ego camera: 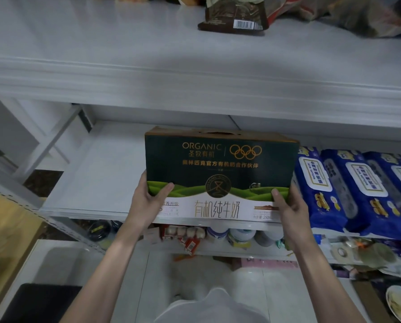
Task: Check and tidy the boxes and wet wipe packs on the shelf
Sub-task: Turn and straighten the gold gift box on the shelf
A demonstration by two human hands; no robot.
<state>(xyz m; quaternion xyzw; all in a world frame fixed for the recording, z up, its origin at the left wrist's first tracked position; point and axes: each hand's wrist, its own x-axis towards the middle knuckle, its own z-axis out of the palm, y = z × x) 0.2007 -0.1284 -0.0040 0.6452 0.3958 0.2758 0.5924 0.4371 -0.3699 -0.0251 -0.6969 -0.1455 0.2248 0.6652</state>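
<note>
Across the whole view runs a white shelf unit (83,173), its middle board bare on the left side. At the front edge of that board sits a dark green milk box (220,169) with gold "ORGANIC" lettering, a green hill band and a white lower strip; its near bottom edge overhangs the board's lip. Just beside the box on the right, a row of blue wet wipe packs (358,192) stands side by side on the same board, the nearest one touching or almost touching the box's right side. On the board above lies a brown snack bag (232,17) with a barcode. Below, jars and small packets crowd a lower shelf. Both arms reach up from the bottom. The left hand (146,201) clamps the box's lower left corner, thumb across the front face. The right hand (290,208) clamps the lower right corner in the same way.
</note>
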